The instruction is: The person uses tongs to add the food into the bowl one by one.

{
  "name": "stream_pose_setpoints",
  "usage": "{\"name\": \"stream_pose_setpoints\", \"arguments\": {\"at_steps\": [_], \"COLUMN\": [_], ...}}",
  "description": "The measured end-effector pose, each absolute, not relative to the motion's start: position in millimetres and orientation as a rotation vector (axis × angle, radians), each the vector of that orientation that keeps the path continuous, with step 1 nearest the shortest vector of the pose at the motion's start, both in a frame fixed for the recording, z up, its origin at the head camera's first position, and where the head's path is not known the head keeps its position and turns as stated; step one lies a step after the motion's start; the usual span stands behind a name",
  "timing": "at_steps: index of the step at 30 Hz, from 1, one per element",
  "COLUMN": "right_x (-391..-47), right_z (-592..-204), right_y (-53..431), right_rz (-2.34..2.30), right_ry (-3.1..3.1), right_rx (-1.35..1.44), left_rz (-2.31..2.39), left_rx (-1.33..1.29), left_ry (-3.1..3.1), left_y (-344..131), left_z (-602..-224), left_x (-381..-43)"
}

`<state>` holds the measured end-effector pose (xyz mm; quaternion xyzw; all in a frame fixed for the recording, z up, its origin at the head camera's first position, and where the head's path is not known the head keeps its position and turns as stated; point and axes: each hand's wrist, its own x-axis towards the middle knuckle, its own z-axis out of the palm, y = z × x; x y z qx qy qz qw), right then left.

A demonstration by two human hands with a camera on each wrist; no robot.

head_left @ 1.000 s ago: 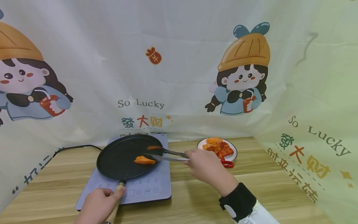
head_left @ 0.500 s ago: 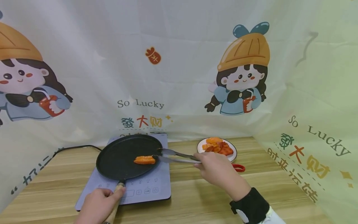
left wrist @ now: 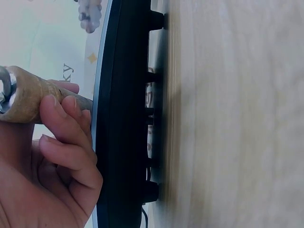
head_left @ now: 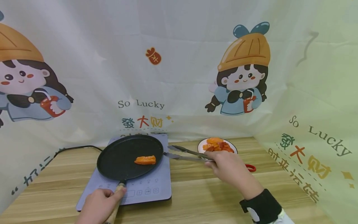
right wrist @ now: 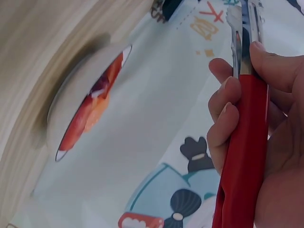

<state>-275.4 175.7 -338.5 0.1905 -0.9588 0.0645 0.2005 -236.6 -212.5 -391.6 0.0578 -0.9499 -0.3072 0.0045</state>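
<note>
My left hand (head_left: 101, 203) grips the wooden handle (left wrist: 29, 95) of a flat black frying pan (head_left: 120, 158), which sits on the induction cooktop. In the left wrist view the fingers curl around that handle. One orange, ridged piece of food (head_left: 145, 160) lies in the pan near its right side. My right hand (head_left: 230, 172) holds metal tongs (head_left: 190, 154) by their red grips (right wrist: 244, 147). The tongs' tips are parted with nothing between them, just right of the pan's rim. Behind the right hand stands a white plate (head_left: 235, 150) bearing several orange and reddish food pieces (head_left: 214, 144).
The grey cooktop (head_left: 156, 183) rests on a wood-grain table (head_left: 193, 199), its black cord (head_left: 76, 146) running left. A printed cloth (head_left: 184, 68) hangs behind the table and along both sides.
My right hand has drawn the tongs rightward, away from the orange piece and out past the pan's rim. The piece stays in the pan, turned slightly. My left hand keeps its place on the handle.
</note>
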Motion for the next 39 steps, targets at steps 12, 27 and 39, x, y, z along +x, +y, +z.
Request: {"name": "stream_pose_setpoints", "arguments": {"at_steps": [12,27,39], "right_x": [-281,-285,-285], "right_z": [-323,-318,-317], "right_y": [213,256,269], "right_rz": [0.193,0.239,0.293], "right_ry": [-2.757,-2.795,-2.845], "right_rx": [0.409,0.325,0.240], "left_rz": [-0.974,-0.970,-0.998], "left_rx": [0.203,0.176,0.198], "left_ry": [-2.986,-2.977,-2.967], "left_y": [-212,-211,-212], "left_z": [-392,-389,-390], "left_x": [-237,-234,-234]}}
